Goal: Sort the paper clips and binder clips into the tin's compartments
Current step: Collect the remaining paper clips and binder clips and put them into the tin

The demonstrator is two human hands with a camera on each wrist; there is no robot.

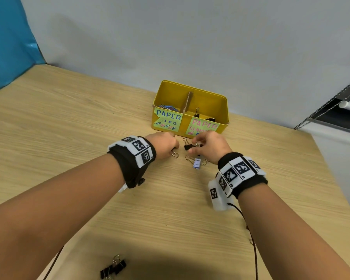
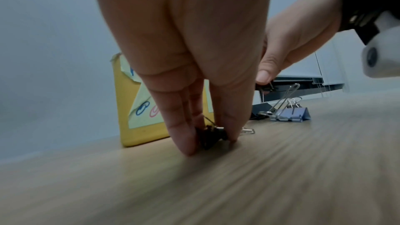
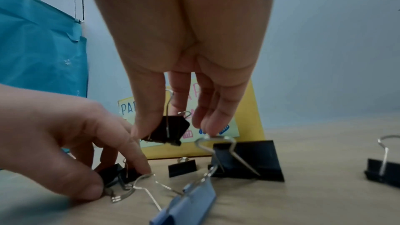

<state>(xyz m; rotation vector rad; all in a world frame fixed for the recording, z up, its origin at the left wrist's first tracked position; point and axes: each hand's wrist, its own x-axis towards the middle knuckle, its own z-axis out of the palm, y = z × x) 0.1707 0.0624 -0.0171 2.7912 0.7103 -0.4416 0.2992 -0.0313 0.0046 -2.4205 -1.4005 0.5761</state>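
Note:
The yellow tin (image 1: 208, 101) stands behind both hands, split by a cardboard divider. Its left compartment, labelled for paper clips, holds coloured paper clips (image 1: 168, 108); the right holds black binder clips (image 1: 197, 114). My left hand (image 2: 211, 141) pinches a small black binder clip (image 2: 207, 136) that sits on the table. My right hand (image 3: 173, 131) pinches another small black binder clip (image 3: 171, 131), held just above the table in front of the tin. A blue binder clip (image 3: 190, 201) lies below the right hand.
On the table near the right hand are a large black binder clip (image 3: 249, 158), a small black one (image 3: 182, 167) and another black one (image 3: 383, 172) to the right. A few black binder clips (image 1: 113, 268) lie by the near table edge. A wall stands behind the tin.

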